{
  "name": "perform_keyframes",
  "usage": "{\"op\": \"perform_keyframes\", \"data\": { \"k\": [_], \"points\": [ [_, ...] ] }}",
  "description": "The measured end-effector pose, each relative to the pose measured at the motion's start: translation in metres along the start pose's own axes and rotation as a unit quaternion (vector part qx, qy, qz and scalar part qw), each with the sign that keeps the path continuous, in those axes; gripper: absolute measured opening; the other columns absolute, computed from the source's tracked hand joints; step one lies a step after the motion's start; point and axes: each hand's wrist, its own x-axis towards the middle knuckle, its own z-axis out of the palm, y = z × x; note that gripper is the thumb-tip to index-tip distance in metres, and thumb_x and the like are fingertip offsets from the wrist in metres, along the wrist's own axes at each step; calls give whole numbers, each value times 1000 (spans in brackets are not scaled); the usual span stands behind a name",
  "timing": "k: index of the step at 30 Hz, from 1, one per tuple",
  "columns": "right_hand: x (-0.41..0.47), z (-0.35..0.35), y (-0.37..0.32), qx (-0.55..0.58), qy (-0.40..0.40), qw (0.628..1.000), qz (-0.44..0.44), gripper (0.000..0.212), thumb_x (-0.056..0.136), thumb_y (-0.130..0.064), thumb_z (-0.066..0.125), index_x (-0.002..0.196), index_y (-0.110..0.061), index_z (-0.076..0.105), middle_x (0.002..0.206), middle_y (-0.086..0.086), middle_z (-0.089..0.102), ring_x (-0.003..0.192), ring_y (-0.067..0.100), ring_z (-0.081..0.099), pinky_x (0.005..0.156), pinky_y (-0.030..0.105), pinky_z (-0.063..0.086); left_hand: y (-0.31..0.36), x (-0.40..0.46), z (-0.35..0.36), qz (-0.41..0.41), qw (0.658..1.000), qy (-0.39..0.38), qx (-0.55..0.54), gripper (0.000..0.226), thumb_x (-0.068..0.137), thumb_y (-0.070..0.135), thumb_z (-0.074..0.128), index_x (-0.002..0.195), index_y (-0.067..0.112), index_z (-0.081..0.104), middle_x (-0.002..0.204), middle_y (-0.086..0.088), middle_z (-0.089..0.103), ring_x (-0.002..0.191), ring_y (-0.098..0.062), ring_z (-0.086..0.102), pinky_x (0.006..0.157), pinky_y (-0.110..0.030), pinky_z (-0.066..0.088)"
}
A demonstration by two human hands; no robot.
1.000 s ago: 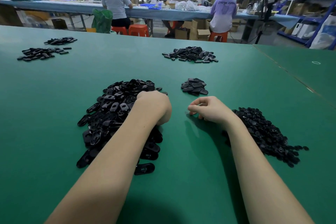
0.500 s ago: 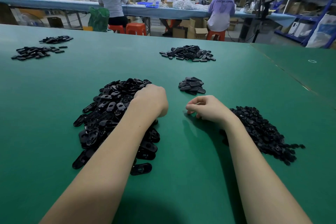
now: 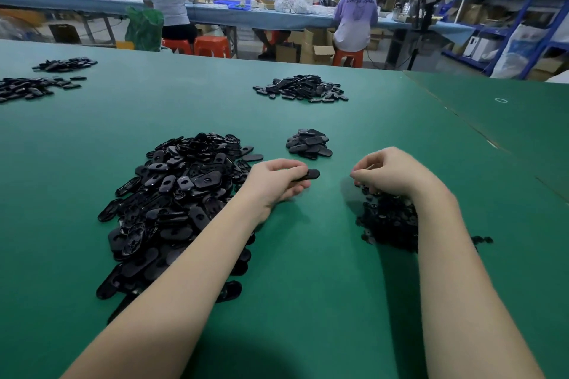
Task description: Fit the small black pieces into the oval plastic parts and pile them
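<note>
Both hands are low over the green table [image 3: 308,255]: the left hand [image 3: 277,181] grasps one oval plastic part [image 3: 309,175] by its long edges, the free end poking out past the fingertips, while the right hand [image 3: 391,174] hovers curled over the heap of small black pieces [image 3: 388,221], fingertips bunched together — whether a piece sits in that pinch I cannot tell, it's too small to see. That oval looks light, thin and stiff, a glossy moulding that could slip, so an edge hold that leaves the recess open seems the smart grip; the little inserts look lighter still and call for fingertips only. No bins or trays anywhere, everything lies loose. Big mound of unfilled ovals [image 3: 181,194] to the left, touching the left forearm; a small finished pile [image 3: 309,144] just beyond the hands; another spread pile [image 3: 301,91] farther back, more heaps [image 3: 34,86] far left.
</note>
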Motion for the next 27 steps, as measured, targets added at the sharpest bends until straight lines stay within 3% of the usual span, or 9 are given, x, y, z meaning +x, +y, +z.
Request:
{"op": "perform_keyframes", "data": {
  "k": [6,10,17,27],
  "points": [
    [1,-4,10,-50,51,994,88,15,88,-18,70,93,-29,79,109,2,72,94,20,61,80,26,43,-4,2,5,-4,996,-26,-84,18,92,-13,56,99,-3,70,92,-16,76,81,-24,76,66,-17,59],
    [1,4,10,-59,67,990,113,18,85,-20,73,98,-31,79,115,3,71,105,25,64,92,32,52,-5,3,6,-11,995,-33,-94,22,91,-17,54,101,-4,69,94,-17,76,88,-27,76,73,-21,61],
    [6,21,5,-73,108,985,112,17,83,-31,77,99,-36,79,109,-3,74,97,23,62,78,28,45,-5,3,4,-8,994,-30,-105,23,90,-17,55,102,-4,69,95,-17,76,91,-29,76,78,-25,61],
    [9,30,8,-73,151,979,113,8,85,-28,73,87,-33,80,99,-2,75,92,25,66,74,29,48,-6,-1,6,-13,994,-36,-104,19,90,-15,59,102,-3,68,87,-13,77,89,-29,76,78,-25,61]
  ]
}}
